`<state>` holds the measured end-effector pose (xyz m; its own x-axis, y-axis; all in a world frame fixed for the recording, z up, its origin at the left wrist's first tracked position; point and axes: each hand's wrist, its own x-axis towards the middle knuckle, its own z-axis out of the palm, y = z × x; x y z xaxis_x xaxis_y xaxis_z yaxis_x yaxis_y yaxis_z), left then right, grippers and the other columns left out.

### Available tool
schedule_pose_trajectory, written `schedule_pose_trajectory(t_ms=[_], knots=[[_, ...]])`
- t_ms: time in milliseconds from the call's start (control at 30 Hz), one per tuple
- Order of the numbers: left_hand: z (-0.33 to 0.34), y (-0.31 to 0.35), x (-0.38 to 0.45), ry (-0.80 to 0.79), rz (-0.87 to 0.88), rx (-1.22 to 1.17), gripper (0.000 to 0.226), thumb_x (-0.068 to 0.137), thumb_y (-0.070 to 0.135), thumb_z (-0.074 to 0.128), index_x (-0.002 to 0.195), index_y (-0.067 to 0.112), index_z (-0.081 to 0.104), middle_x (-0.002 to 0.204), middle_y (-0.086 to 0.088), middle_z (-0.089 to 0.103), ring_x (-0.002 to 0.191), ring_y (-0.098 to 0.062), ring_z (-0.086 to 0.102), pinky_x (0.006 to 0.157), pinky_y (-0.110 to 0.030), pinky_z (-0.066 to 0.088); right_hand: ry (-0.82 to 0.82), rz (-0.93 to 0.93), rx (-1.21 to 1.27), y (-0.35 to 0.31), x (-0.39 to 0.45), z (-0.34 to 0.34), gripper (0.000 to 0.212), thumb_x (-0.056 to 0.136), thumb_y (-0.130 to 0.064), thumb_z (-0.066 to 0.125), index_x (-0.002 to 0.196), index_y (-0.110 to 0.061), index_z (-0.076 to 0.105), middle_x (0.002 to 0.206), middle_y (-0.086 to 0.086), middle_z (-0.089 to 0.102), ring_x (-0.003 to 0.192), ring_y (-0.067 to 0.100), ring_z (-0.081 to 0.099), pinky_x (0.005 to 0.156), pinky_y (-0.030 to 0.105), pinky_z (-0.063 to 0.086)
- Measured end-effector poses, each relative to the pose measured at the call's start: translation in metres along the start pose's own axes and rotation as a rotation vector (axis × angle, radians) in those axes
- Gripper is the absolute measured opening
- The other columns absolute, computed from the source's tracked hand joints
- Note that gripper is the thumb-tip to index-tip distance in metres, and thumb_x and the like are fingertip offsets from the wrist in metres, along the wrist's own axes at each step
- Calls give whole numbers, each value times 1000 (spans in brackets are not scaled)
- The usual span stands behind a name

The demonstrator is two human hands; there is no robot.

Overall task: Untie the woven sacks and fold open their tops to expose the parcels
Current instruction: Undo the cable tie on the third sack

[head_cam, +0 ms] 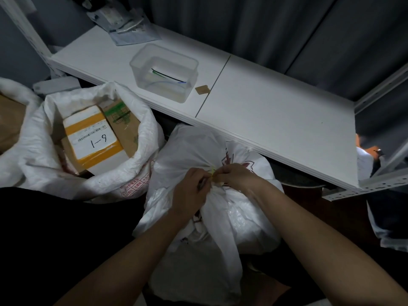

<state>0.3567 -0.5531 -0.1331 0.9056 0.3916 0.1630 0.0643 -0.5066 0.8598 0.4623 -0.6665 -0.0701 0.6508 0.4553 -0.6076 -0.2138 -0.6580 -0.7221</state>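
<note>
A white woven sack with red print stands in front of me, its neck gathered and bound by a yellow tie. My left hand and my right hand meet at that neck, both pinching the yellow tie from either side. To the left stands a second white woven sack with its top rolled open. Inside it lie a cardboard parcel with yellow tape and a label marked "1-6", and a brown parcel with green print.
A white shelf board runs behind the sacks, carrying a clear plastic tub, a small brown scrap and plastic-wrapped items at the back. Another opened sack is at the far left. Shelf uprights and bags stand at the right.
</note>
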Motion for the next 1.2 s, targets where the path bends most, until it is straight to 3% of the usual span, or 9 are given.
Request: schedule_pose_trajectory(t_ms=[67,167,333,467,667,833,933,1067,1200], knots=[[-4,1,1,0,5,-31,11,88,22,63,97,18,68,97,13,57,83,0,57,70,-4,42,3,-40,-37,-1,-2,-1,5,83,-5,67,85,-8,71,77,5,64,66,7,55,55,9,42],[-6,5,4,-2,47,-11,18,89,33,57,98,22,68,101,16,56,83,0,59,68,-4,44,20,-68,-104,3,-3,-1,6,83,-9,67,83,-5,71,74,4,61,68,11,53,54,15,38],[0,1,0,35,80,64,27,90,38,48,95,19,65,103,7,59,76,-6,62,62,-27,52,6,-27,-56,3,1,0,12,84,-7,65,92,-1,72,76,4,63,67,8,54,54,8,41],[1,-3,-1,33,88,90,31,91,39,45,98,17,65,105,4,59,77,-9,62,61,-32,53,-28,-7,-48,1,2,-2,21,87,-10,64,102,3,71,88,7,65,67,4,55,54,4,42],[-2,-1,3,19,134,43,26,92,37,47,106,22,62,111,4,59,82,-8,64,63,-32,56,-5,-31,-90,5,3,-3,11,86,-13,66,75,-14,68,69,-3,60,59,0,53,49,5,38],[-4,1,8,25,166,82,16,92,40,49,102,30,54,107,8,59,78,-4,60,56,-24,51,-21,0,-30,3,4,-4,16,86,-10,66,96,2,71,76,3,62,64,5,54,52,5,41],[-5,1,12,34,163,102,14,92,37,48,100,30,56,106,10,59,78,-3,59,57,-28,51,-21,38,37,2,7,-2,25,83,-6,66,95,15,65,80,12,60,74,18,54,66,18,44],[-3,-2,12,36,136,69,19,92,38,47,99,27,60,105,9,60,79,-5,62,59,-30,53,-33,88,119,1,12,-1,7,82,-6,66,78,0,67,76,13,60,78,22,54,75,29,45],[-3,-6,9,39,130,72,21,92,38,47,99,24,61,103,9,60,80,-3,60,61,-25,50,-58,81,90,-1,14,-1,22,82,-11,68,92,8,68,86,16,61,83,23,56,81,34,48]])
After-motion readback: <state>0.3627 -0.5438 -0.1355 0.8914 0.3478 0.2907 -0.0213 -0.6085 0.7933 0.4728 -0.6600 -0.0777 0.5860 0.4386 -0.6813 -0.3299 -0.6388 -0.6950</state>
